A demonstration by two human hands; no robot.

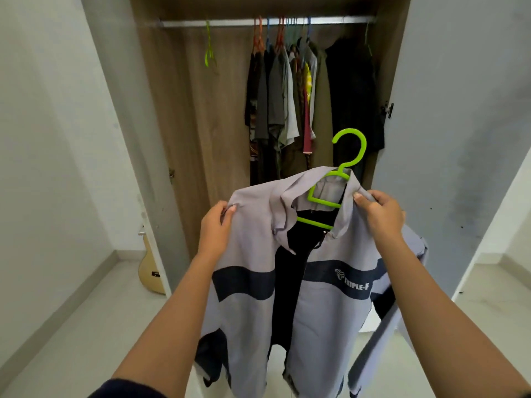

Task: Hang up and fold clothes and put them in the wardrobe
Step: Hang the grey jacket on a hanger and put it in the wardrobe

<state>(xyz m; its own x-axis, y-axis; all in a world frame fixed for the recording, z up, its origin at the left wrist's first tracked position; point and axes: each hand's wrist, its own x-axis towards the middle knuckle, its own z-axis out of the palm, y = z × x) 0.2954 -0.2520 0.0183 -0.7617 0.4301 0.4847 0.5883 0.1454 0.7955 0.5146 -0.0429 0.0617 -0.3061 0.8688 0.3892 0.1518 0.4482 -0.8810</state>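
Note:
A grey jacket (324,311) with a dark band across the chest hangs open in front of me on a bright green hanger (349,156). The hanger's hook sticks up above the collar. My left hand (215,228) grips the jacket's left shoulder. My right hand (379,211) pinches the collar at the right shoulder, beside the hanger. Behind stands the open wardrobe (201,124) with a metal rail (230,23) across its top.
Several garments (290,101) hang on coloured hangers at the rail's middle and right. A bare green hanger (209,50) hangs at the left. Both wardrobe doors (448,124) stand open. A guitar (149,271) leans on the floor at the left.

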